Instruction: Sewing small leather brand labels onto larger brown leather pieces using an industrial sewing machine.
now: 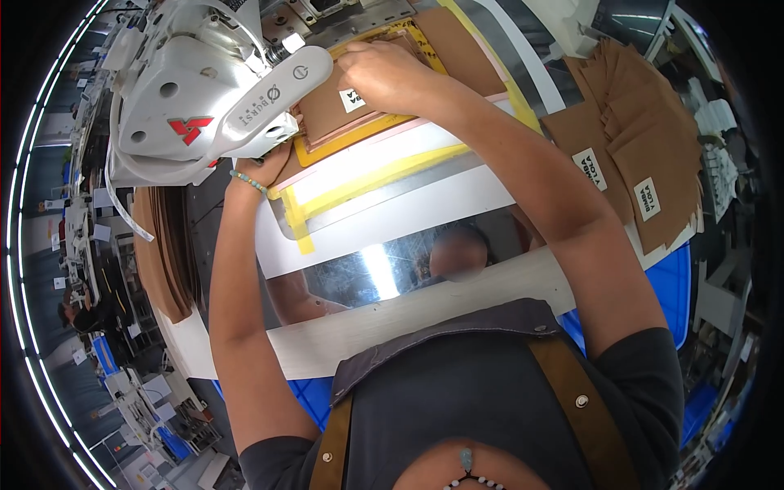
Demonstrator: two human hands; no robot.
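Note:
A brown leather-like piece [331, 110] with a small white label lies inside a yellow template frame [359, 139] on the bed of a white sewing machine [200, 90]. My right hand [384, 73] presses flat on the top edge of the brown piece, fingers together. My left hand [273, 163], a bead bracelet on its wrist, sits under the machine head at the frame's left corner, touching the brown piece; its fingers are partly hidden by the machine.
A fanned stack of brown cut pieces with white labels [637, 139] lies at the right. More brown pieces [163, 253] hang at the left. The shiny metal table plate [384, 269] reflects me. Another person [82, 314] works far left.

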